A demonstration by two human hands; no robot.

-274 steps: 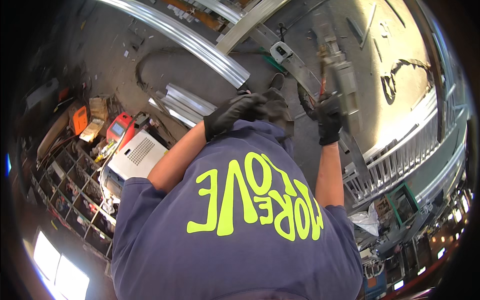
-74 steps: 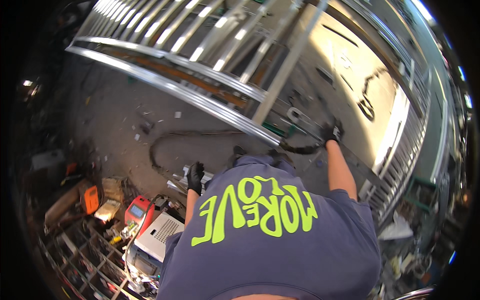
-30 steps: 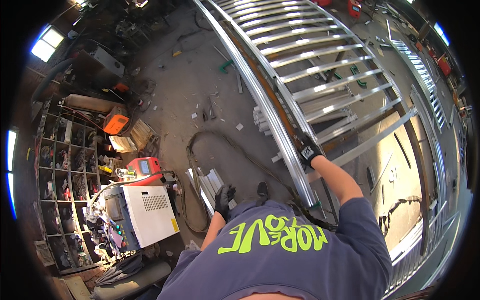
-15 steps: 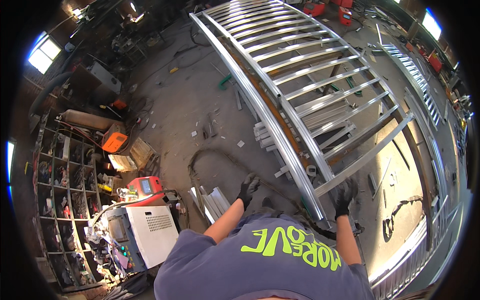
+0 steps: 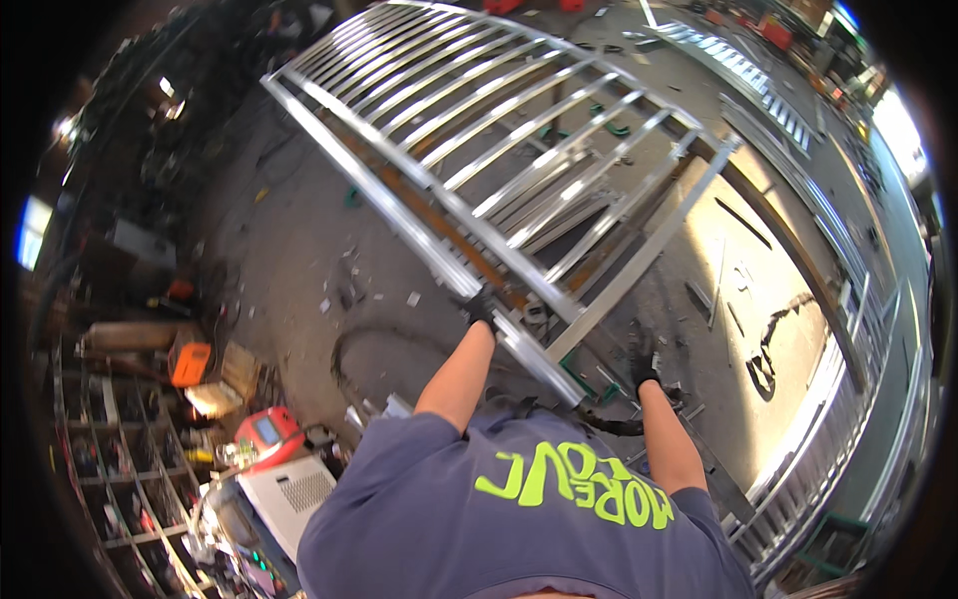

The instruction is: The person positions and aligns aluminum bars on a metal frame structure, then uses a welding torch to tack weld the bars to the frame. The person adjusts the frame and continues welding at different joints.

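Note:
A long silver metal railing frame [image 5: 469, 215], with many crossbars between two side rails, stretches away in front of me. Along its left side runs a separate-looking ribbed metal rail [image 5: 399, 217]. My left hand [image 5: 480, 307], in a black glove, is closed over this rail near its close end. My right hand [image 5: 644, 361], also gloved in black, hangs just beyond the frame's flat end bar [image 5: 649, 262], apart from it. Its fingers look stretched out, slightly blurred, and nothing shows in them.
Dark supports [image 5: 793, 260] stand under and beside the frame. A red machine [image 5: 267, 437], a white perforated cabinet [image 5: 294, 494] and a compartment shelf [image 5: 115, 449] stand at left. More metal railings [image 5: 798, 499] lie at right. A dark cable [image 5: 344, 349] loops across the floor.
My left hand has moved from beside the rail onto it. My right hand has shifted left, away from the end bar. The view has turned, so the frame appears farther left.

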